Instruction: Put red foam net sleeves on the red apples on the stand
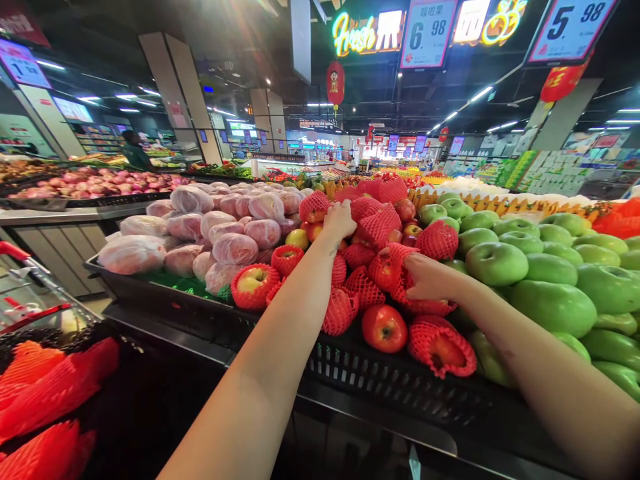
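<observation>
A heap of red apples (385, 329), many in red foam nets, lies before me. My left hand (341, 221) reaches to the back of the heap, fingers curled down beside a netted apple (315, 208); its fingertips and whatever is under them are hidden. Nearer and to the right, my right hand (429, 276) grips a red-netted apple (400, 267) at the heap's right side, with the thumb below. Close under that hand rests another netted apple (443, 348), its skin showing through the net's opening.
Large green apples (530, 287) are piled right of the heap, plastic-wrapped pink fruit (235, 248) left. A black slotted crate edge (380, 373) runs in front. Red foam nets (55, 387) lie at lower left, near a shopping cart (35, 273). A person (134, 150) stands far left.
</observation>
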Motion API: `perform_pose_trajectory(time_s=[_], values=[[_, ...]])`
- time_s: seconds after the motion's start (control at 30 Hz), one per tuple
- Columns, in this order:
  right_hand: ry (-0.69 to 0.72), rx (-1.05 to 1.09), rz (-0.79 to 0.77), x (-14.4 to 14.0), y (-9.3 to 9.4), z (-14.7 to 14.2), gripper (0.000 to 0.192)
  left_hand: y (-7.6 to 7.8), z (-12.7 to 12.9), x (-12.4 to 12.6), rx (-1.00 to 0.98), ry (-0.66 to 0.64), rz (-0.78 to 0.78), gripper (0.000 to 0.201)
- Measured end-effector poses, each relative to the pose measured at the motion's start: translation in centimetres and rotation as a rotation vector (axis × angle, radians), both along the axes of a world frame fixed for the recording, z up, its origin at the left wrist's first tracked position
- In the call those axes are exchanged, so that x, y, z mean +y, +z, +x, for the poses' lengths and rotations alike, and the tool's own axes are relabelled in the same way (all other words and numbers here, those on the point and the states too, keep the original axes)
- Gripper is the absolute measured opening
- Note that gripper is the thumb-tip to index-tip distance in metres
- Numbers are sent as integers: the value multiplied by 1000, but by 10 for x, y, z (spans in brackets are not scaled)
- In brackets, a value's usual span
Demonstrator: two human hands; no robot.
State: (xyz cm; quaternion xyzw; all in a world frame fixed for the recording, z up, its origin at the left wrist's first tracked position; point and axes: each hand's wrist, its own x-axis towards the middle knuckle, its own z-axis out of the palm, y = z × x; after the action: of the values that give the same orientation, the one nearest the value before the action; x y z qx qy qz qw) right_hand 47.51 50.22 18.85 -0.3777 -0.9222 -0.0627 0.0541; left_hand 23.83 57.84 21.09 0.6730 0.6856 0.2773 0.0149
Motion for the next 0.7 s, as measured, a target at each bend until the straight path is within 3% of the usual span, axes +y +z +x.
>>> perform_pose_trajectory(time_s=[0.1, 0.17, 0.37, 0.47, 0.57, 0.7], values=[[-64, -46, 47, -4, 5, -6, 27, -4, 0, -2, 45, 43, -160, 97], [-89, -46, 66, -7, 6, -8, 36, -7, 0, -4, 55, 46, -175, 105], [-36, 124, 123, -5, 5, -2, 71, -3, -1, -13, 9, 88, -78, 68], [-56, 281, 188, -5, 9, 7, 85, 0, -1, -19, -73, 118, -34, 60], [-3, 392, 176, -6, 15, 17, 81, 4, -7, -26, -253, 133, 80, 62], [51, 357, 104, -9, 19, 18, 62, 12, -16, -36, -510, 131, 322, 63]])
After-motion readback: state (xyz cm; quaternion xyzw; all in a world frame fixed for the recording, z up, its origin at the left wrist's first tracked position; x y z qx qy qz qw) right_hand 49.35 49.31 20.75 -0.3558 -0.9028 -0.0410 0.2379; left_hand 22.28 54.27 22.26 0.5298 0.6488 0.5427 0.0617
